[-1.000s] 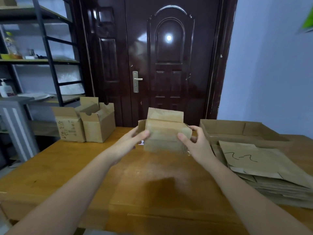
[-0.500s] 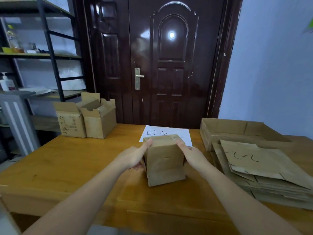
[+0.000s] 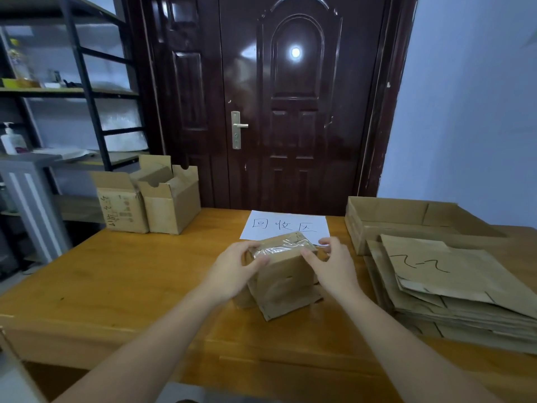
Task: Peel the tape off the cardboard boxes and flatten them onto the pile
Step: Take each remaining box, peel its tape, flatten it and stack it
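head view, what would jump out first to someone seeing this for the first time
First, the two hands at table centre: the left hand and right hand grip a small cardboard box with shiny clear tape across its top. Next, the pile of flattened cardboard on the right of the wooden table. Behind stands a glossy dark door, with a white handwritten sheet before it.

Both forearms are bare to the frame edge, with no sleeves on them

Dark glossy door point(image 3: 293, 106) behind wooden table point(image 3: 122, 283); metal shelving point(image 3: 84, 82) left; pale blue wall point(image 3: 470, 112) right.
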